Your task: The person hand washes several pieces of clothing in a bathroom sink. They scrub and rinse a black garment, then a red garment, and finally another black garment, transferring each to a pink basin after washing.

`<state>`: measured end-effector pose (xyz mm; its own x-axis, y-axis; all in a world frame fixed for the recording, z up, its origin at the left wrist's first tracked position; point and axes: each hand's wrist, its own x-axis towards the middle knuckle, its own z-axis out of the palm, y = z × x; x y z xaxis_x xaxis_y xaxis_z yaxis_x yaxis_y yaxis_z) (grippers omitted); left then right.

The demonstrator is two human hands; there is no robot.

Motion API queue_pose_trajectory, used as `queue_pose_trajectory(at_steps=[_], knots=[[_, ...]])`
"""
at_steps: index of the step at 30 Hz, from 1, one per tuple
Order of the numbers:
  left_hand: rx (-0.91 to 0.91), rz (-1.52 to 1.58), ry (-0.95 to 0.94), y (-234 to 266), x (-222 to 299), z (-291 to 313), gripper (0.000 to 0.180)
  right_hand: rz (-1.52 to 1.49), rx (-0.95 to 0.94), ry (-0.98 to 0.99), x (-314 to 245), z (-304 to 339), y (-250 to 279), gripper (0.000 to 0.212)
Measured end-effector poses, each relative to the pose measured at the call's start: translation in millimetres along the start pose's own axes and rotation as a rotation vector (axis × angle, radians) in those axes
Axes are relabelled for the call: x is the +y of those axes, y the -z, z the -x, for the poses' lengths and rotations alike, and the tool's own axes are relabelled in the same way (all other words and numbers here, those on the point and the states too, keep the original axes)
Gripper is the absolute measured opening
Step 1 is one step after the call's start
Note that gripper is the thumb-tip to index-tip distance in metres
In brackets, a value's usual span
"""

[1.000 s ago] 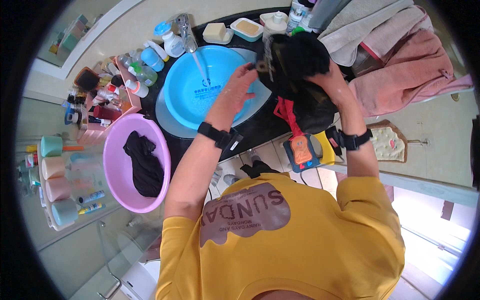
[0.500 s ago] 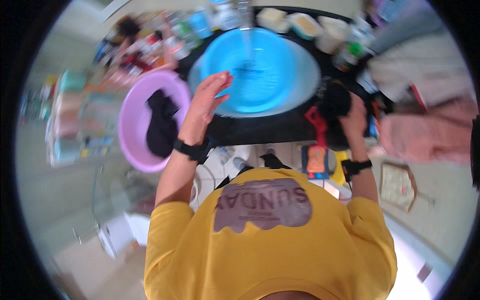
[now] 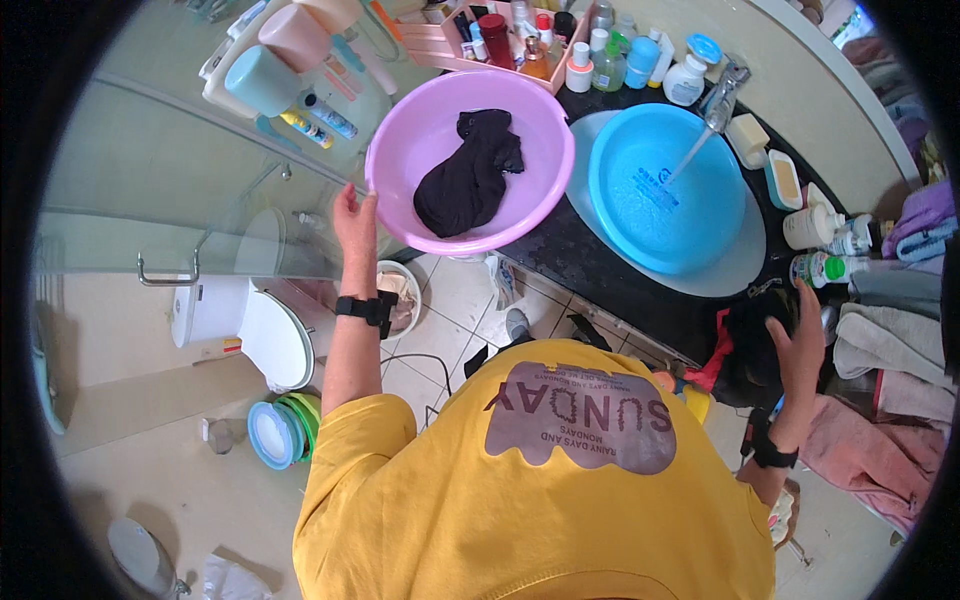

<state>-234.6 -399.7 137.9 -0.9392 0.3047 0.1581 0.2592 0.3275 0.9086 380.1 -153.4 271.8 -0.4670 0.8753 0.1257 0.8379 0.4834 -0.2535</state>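
My left hand is raised beside the left rim of a pink-purple basin, fingers apart; whether it touches the rim I cannot tell. A crumpled black garment lies inside that basin. On the right, my right hand is open, thumb and fingers spread, next to a bunched black cloth at the counter's end. Something red shows beside the cloth. A light-blue basin sits in the white sink, and water runs into it from the metal faucet.
Behind the basins stand a pink organizer, a white pump bottle and soap dishes. Towels hang at right. A glass panel, toilet and stacked bowls are at left; a bin is below.
The view has swung left. My right hand has let go of the black cloth and opened. My left hand has gone from beside the blue basin to the purple basin's left side.
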Motion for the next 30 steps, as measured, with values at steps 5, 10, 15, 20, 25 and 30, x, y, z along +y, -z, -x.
queue_pose_trajectory(at_steps=[5, 10, 15, 20, 25, 30], knots=[[-0.215, 0.424, 0.464, -22.0, -31.9, 19.8, 0.062, -0.198, -0.071, 0.540, -150.2, -74.1, -49.7, 0.062], [-0.256, 0.747, 0.722, -36.5, -25.9, 36.3, 0.040, -0.240, -0.272, 0.922, -320.1, -147.3, -150.8, 0.079], [-0.366, 0.828, 0.942, -28.9, -24.6, 40.0, 0.020, 0.171, -0.118, 1.067, -402.9, -180.1, -251.6, 0.056], [-0.458, 0.701, 0.952, -25.1, -20.1, 37.3, 0.024, 0.049, -0.221, 0.866, -419.3, -194.3, -275.6, 0.019], [-0.557, 0.672, 0.890, -22.1, -19.5, 36.3, 0.036, -0.167, -0.308, 0.695, -410.7, -206.4, -231.9, 0.030], [-0.549, 0.755, 0.876, -23.4, -18.1, 38.2, 0.040, -0.653, -0.198, 0.643, -379.9, -233.7, -153.6, 0.040]])
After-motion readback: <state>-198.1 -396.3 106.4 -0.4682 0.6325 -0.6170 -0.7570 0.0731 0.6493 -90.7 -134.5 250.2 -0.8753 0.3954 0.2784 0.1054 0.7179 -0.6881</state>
